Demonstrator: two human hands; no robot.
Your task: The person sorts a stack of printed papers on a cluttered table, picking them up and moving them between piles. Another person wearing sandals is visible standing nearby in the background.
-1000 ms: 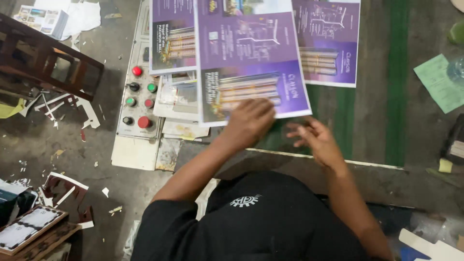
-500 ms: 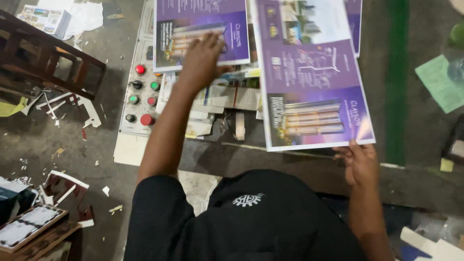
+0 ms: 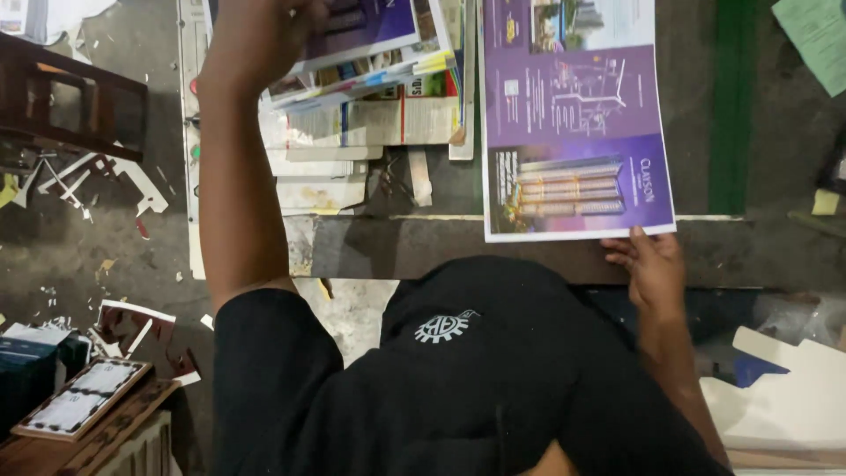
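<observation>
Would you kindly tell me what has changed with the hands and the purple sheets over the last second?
The left hand left the near sheet and reached up to the purple sheet on the left stack. The right hand took the purple printed sheet by its near edge and shifted it right. The stacks stayed put.

Black short-sleeved T-shirt, bare forearms, bare hands.

Plain black fabric across shoulders and back, seen from above; small white emblem [image 3: 443, 325] shaped like a toothed gear printed near the middle, just below the neckline. Left of the emblem, a short sleeve [image 3: 264, 344] ending above the elbow; right of it, the other sleeve running off the lower edge. No gloves, rings, watch or wristband on left hand [image 3: 256, 35] or right hand [image 3: 650, 269].
</observation>
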